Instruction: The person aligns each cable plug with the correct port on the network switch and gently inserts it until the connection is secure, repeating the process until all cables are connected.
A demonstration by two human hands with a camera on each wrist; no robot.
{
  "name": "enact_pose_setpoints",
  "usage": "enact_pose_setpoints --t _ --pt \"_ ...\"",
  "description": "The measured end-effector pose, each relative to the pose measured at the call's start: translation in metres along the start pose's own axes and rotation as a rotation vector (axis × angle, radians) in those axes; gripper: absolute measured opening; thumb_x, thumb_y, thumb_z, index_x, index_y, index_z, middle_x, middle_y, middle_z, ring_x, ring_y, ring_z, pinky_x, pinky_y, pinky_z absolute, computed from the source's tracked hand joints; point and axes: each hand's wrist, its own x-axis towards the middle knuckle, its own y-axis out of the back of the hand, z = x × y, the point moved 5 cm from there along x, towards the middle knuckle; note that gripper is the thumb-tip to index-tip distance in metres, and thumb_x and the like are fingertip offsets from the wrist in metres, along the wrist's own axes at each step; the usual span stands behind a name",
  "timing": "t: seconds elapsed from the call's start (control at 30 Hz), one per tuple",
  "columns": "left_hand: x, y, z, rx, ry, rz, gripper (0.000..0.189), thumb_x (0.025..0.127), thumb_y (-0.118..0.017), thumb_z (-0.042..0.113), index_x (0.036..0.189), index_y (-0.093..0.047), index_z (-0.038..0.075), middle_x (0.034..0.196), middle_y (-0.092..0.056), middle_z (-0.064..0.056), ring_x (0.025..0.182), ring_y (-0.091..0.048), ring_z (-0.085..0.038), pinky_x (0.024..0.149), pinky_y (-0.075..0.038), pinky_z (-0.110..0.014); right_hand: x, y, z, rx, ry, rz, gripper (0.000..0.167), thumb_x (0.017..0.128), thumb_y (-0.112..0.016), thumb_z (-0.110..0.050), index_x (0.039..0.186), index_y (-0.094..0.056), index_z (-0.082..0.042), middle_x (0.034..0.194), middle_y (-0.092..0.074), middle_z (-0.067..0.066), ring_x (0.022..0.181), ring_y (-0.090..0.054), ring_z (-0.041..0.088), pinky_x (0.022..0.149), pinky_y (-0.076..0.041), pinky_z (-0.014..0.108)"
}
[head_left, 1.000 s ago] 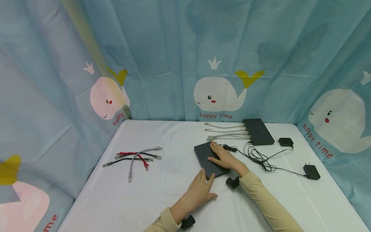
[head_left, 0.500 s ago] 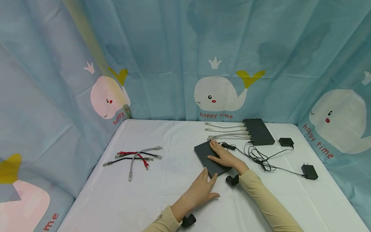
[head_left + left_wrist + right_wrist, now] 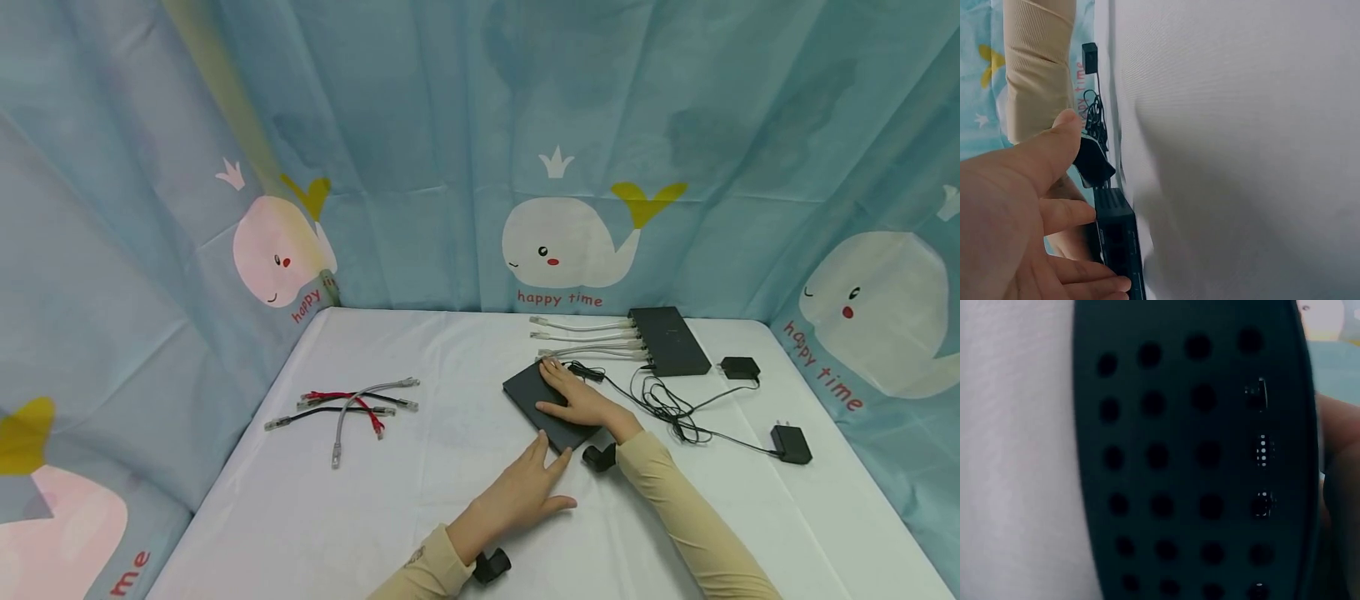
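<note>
A black network switch (image 3: pixel 528 390) lies slantwise on the white table in the head view. My right hand (image 3: pixel 581 402) rests on its top, palm down with fingers extended. At its near end, the outstretched fingertips of my left hand (image 3: pixel 517 493) touch the edge. The left wrist view shows the port side of the switch (image 3: pixel 1124 250), with straight fingers of the left hand (image 3: pixel 1004 212) against it. Close up in the right wrist view is the vented side of the switch (image 3: pixel 1179 322). Part of the right hand (image 3: pixel 1338 428) shows behind it.
Another black switch (image 3: pixel 670 342) stands at the back right with several grey cables (image 3: pixel 588 337) plugged in. A tangled cord (image 3: pixel 678 414) and two power adapters (image 3: pixel 740 367) lie at the right. Short red, black and grey network cables (image 3: pixel 352 404) lie at the left.
The near end of the switch has swung slightly right and away, with the left hand following it. The nearer power adapter has slid left. My right hand stays on top.
</note>
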Motion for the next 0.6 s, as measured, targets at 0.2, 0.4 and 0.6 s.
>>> enact_pose_setpoints --t 0.2,0.4,0.6 --pt "0.001 0.002 -0.008 -0.037 -0.013 -0.021 0.067 0.091 -0.043 0.057 0.145 -0.032 0.019 0.147 -0.025 -0.024 0.133 -0.035 -0.032 0.103 -0.038 -0.038 -0.002 0.0 -0.001 -0.008 -0.015 0.02 0.077 0.092 -0.051 -0.047 0.148 -0.017 -0.007 0.155 -0.008 0.011 0.142 -0.004 0.035 0.109 -0.015 0.058" --pt "0.001 0.015 -0.016 -0.066 -0.045 0.007 0.062 0.092 -0.045 0.052 0.142 -0.038 0.016 0.144 -0.036 -0.018 0.129 -0.042 -0.03 0.102 -0.039 -0.039 -0.009 0.001 -0.007 -0.029 0.029 0.07 0.071 0.094 -0.052 -0.041 0.146 -0.022 -0.003 0.154 -0.012 0.015 0.14 -0.007 0.04 0.108 -0.014 0.061" --pt "0.0 0.018 -0.03 -0.087 -0.046 0.022 0.061 0.093 -0.041 0.054 0.142 -0.039 0.017 0.144 -0.04 -0.009 0.13 -0.041 -0.022 0.104 -0.037 -0.037 -0.019 -0.003 -0.01 -0.086 0.058 0.118 0.067 0.094 -0.053 -0.038 0.145 -0.027 -0.002 0.152 -0.017 0.018 0.138 -0.011 0.044 0.107 -0.018 0.062"
